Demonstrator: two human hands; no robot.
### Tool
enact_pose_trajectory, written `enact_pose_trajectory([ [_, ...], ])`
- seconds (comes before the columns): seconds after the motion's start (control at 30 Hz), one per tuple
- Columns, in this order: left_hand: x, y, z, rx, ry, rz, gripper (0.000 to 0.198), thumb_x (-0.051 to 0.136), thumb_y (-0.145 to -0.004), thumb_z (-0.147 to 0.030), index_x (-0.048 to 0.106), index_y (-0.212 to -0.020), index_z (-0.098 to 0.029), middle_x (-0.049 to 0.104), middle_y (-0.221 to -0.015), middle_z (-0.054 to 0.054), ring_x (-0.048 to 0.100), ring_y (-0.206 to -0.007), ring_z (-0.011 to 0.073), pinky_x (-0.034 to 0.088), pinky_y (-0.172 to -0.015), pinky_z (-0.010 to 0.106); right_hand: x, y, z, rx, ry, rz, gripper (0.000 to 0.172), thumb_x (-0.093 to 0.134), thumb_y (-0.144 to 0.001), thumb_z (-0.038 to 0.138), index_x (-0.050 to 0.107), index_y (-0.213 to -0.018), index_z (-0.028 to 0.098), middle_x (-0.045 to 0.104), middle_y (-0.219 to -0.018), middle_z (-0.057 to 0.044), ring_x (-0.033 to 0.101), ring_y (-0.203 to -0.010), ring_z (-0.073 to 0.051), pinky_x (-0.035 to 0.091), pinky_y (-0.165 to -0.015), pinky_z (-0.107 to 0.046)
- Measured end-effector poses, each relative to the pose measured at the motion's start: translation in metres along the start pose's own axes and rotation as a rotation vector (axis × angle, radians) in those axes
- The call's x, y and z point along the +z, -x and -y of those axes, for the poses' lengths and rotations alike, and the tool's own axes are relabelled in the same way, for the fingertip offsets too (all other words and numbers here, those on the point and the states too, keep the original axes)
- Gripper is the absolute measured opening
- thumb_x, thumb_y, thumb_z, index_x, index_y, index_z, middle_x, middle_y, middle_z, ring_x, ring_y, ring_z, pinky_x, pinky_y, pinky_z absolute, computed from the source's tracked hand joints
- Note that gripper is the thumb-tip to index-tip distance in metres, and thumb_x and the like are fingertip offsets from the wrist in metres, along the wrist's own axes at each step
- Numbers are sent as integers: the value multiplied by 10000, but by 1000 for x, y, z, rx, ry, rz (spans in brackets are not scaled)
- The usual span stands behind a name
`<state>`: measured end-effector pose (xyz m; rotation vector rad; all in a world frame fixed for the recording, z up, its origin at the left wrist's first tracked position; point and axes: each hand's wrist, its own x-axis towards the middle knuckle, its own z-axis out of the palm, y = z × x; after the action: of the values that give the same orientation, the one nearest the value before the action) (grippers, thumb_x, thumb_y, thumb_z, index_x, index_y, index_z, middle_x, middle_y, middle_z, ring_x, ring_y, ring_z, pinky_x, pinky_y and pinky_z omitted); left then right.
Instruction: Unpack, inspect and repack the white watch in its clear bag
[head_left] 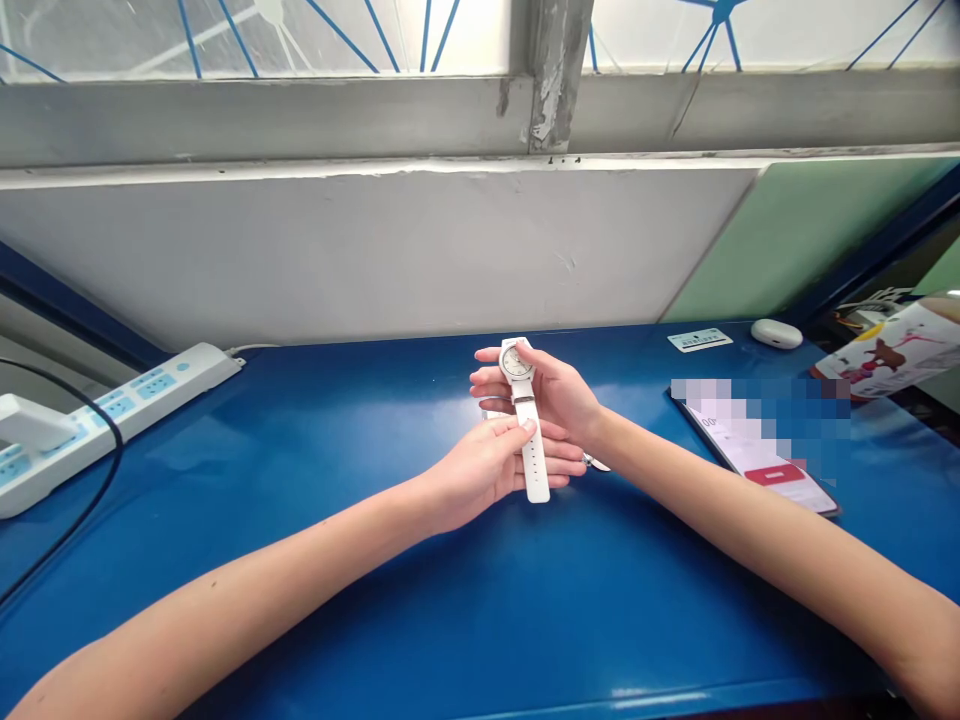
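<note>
A white wristwatch (525,410) with a round pale dial is held above the blue table (480,600), near the middle. My right hand (559,395) grips the watch case, thumb lying across its top. My left hand (487,465) pinches the white strap just below the case, its fingers under the strap's free end, which hangs toward me. Both hands touch each other around the watch.
A white power strip (112,410) with a plug and black cable lies at the left. A phone (765,455) with a lit screen rests at the right, with a small card (699,340), a white earbud case (776,333) and a printed bag (892,350) beyond.
</note>
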<state>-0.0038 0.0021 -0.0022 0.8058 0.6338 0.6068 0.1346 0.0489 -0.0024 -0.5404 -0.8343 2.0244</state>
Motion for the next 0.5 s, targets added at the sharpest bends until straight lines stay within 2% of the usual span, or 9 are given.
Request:
enact_pose_trajectory([
  [0.3, 0, -6, 0, -1, -11, -13, 300, 612, -952, -348, 695, -998, -64, 742, -1011, 199, 731, -939, 276, 541, -912, 425, -1, 0, 7, -5, -2, -7, 429, 357, -1020, 404, 714, -1050, 168, 777, -935, -62, 716, -873, -169, 543, -847, -301],
  [0.5, -2, -6, -2, -1, -26, -24, 306, 612, -952, -361, 707, -974, -71, 739, -1043, 200, 730, -952, 278, 552, -893, 408, -3, -1, 14, -22, 65, 8, 468, 329, -1032, 426, 707, -1080, 155, 773, -1020, -89, 716, -925, -188, 550, -879, -321],
])
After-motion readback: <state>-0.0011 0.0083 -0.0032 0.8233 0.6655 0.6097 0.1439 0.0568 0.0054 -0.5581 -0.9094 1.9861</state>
